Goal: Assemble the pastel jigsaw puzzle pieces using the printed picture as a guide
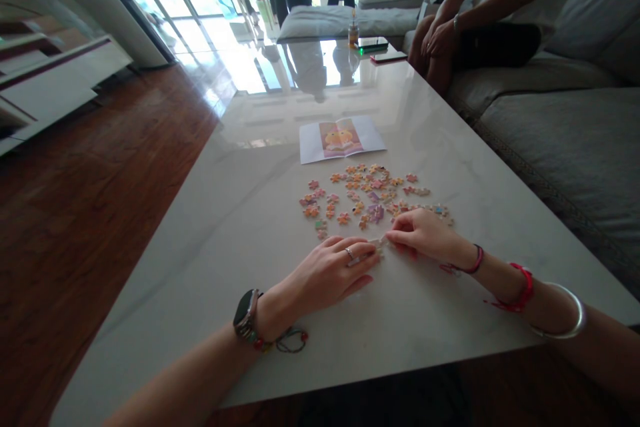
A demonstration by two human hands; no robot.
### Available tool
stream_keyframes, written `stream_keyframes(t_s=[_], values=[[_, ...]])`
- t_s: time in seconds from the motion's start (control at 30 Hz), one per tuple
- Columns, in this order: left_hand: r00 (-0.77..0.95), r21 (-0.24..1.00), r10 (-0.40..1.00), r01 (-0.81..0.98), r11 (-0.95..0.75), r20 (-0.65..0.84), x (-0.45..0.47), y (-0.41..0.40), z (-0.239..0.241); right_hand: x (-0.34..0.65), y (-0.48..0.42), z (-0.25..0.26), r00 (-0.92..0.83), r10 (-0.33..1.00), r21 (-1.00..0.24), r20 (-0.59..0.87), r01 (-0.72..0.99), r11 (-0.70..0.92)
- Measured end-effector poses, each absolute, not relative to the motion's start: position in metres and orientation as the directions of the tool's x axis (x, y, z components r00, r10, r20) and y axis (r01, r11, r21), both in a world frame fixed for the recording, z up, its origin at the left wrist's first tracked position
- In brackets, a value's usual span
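Observation:
Loose jigsaw puzzle pieces (pixel 353 185) in orange, pink, purple and white lie spread on the glossy white table (pixel 210 260). Near me, my left hand (pixel 337 268) rests palm down with its fingers stretched out, touching a few pale joined pieces that it partly covers. Just right of it, my right hand (pixel 425 233) pinches a whitish puzzle piece (pixel 384 240) between thumb and fingertips, at the end of those pale pieces. Its other fingers curl underneath and are partly hidden. Beyond the pieces lies a creased paper sheet (pixel 307 141) with a printed yellow-and-pink picture.
Two phones, one a dark phone (pixel 373 44), and a small amber bottle (pixel 353 35) stand at the table's far end. A seated person (pixel 445 33) is on the grey sofa (pixel 565 120) along the right. Two people stand by the windows. Wooden floor (pixel 125 140) runs along the left.

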State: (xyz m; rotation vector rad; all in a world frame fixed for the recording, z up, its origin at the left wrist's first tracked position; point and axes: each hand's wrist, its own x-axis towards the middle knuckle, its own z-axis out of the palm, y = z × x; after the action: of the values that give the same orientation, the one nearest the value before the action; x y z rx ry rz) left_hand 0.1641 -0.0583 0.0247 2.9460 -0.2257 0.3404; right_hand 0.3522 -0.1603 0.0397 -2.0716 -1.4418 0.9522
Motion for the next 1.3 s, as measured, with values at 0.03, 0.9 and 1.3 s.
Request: stream_keyframes(t_s=[0.03,0.9,1.3], values=[[0.962,0.146,-0.131,-0.169,-0.975,0.239,0.164,-0.058,0.025,0.352,-0.160,0.039,0.213,0.932,-0.702,-0.294,0.613,-0.362],[0.962,0.152,-0.126,-0.166,-0.974,0.242,0.165,-0.058,0.023,0.335,-0.161,0.035,0.319,0.946,-0.461,-0.053,0.833,-0.307],[0.965,0.155,-0.115,-0.154,-0.976,0.238,0.165,-0.059,0.024,0.339,-0.162,0.037,0.235,0.968,-0.481,-0.090,0.841,-0.249]])
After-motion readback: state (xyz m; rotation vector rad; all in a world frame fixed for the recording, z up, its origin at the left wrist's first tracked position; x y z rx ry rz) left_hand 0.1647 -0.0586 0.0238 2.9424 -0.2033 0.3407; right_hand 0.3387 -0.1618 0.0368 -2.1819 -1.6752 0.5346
